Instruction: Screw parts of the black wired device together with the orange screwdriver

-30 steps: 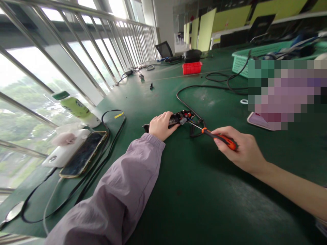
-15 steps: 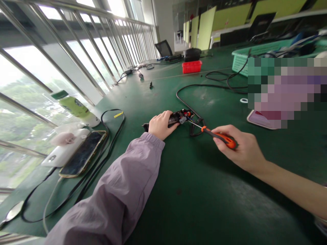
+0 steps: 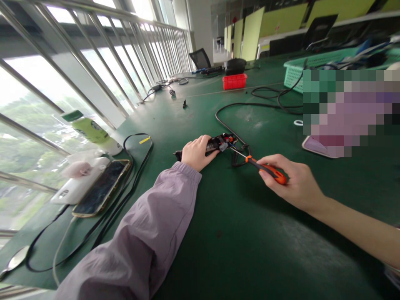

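My left hand (image 3: 196, 153) is closed around a black device with exposed wires and inner parts (image 3: 218, 143), pressing it on the green table; what kind of device it is I cannot tell. Its near end is covered by my fingers. From its far end a black cable (image 3: 240, 105) runs off across the table. An orange and black screwdriver (image 3: 270, 171) is gripped in my right hand (image 3: 296, 180). The screwdriver's shaft points left, its tip at or very near the wires at the device's open end.
A phone (image 3: 101, 189), a white case (image 3: 78, 183) and a green-labelled bottle (image 3: 93, 132) stand left, beside a looped black strap (image 3: 137, 166). Farther off are a red tray (image 3: 235, 81) and a green basket (image 3: 293, 77). At right, a pixelated area covers part of a pinkish phone (image 3: 318, 148).
My right hand and the screwdriver have shifted very slightly left. The left hand and the device have stayed in place.
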### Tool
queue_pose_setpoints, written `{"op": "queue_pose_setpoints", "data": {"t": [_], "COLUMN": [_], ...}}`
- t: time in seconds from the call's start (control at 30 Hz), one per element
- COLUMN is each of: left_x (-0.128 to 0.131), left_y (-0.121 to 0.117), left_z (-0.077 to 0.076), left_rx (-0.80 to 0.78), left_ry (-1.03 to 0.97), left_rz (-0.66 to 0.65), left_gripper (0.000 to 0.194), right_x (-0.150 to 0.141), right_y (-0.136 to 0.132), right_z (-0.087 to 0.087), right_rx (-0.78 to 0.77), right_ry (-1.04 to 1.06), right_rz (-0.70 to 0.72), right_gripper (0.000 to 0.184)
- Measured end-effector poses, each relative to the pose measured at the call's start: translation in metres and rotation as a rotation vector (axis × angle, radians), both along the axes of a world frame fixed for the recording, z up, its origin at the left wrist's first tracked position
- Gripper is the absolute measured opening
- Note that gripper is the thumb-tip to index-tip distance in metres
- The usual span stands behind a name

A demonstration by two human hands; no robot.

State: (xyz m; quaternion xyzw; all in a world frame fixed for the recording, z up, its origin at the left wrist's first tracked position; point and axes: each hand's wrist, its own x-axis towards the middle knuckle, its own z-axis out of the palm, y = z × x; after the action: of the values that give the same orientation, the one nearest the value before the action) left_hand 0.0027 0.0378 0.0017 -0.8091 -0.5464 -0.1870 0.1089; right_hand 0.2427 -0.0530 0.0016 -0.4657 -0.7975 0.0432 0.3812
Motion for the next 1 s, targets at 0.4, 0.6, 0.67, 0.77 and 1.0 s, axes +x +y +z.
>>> {"op": "queue_pose_setpoints", "data": {"t": [0.4, 0.6, 0.67, 0.77, 1.0], "left_x": [0.0001, -0.0001, -0.0002, -0.0004, -0.0001], "left_y": [-0.0004, -0.0001, 0.0001, 0.0001, -0.0006], "left_z": [0.0003, -0.0004, -0.0005, -0.0007, 0.0], "left_rx": [-0.013, -0.003, 0.004, 0.012, 0.007], "left_ry": [0.001, 0.008, 0.009, 0.009, 0.012], "left_rz": [0.004, 0.004, 0.002, -0.004, 0.002], "left_gripper": [0.035, 0.036, 0.036, 0.036, 0.036], "right_x": [-0.0003, -0.0004, -0.0001, 0.0007, 0.0022], "right_y": [-0.0002, 0.0008, 0.0008, 0.0003, 0.0004], "right_z": [0.0015, -0.0015, -0.0015, -0.0011, -0.0031], "right_rx": [-0.018, -0.042, -0.037, -0.041, -0.073], "right_ry": [0.02, -0.008, -0.002, 0.004, -0.012], "right_rz": [-0.012, 0.004, 0.002, 0.002, 0.013], "right_gripper": [0.014, 0.015, 0.015, 0.015, 0.016]}}
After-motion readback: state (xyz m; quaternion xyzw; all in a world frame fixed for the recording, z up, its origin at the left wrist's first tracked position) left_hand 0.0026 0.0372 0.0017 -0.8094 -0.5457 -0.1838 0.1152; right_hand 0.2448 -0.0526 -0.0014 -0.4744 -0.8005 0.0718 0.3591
